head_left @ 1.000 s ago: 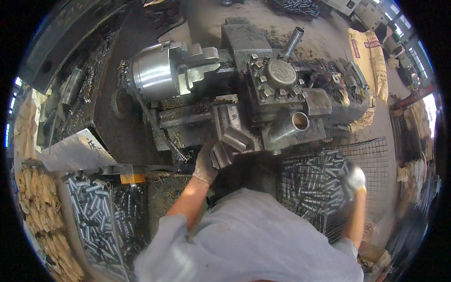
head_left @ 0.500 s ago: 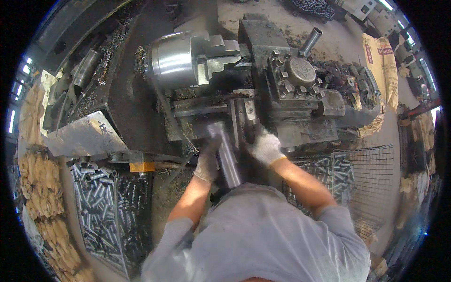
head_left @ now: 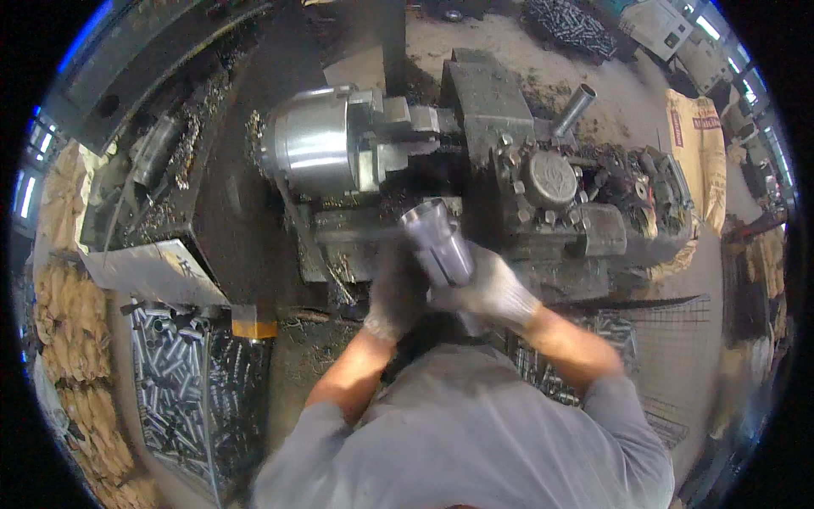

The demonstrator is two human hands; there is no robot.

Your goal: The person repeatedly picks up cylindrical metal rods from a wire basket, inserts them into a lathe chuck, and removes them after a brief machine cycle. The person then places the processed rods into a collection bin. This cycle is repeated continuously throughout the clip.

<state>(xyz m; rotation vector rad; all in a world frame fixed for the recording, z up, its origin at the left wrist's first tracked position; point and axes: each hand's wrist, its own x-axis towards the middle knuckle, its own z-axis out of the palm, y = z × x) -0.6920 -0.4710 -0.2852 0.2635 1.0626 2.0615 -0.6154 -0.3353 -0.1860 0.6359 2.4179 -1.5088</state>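
Observation:
A shiny metal tube is held at a slant in front of my body, its open end tipped up toward the lathe. My right hand, in a white knit glove, is closed round its lower part. A short stretch of the tube shows below that hand. Close against the tube's left side is my left hand, gloved, with a dark, soiled front. Its fingers are smeared and partly hidden, so their grip does not show. Beyond both hands, the lathe's chuck has its stepped jaws facing right, with no workpiece between them.
The bolted tool post stands right of the chuck, with another tube upright behind it. A bin of cut tubes is at the lower left, a wire basket at the lower right. A paper sack lies far right.
The tube has moved up and right, and its open end now shows. My right hand has left the machine's slide and closed on the tube. My left hand has shifted slightly right.

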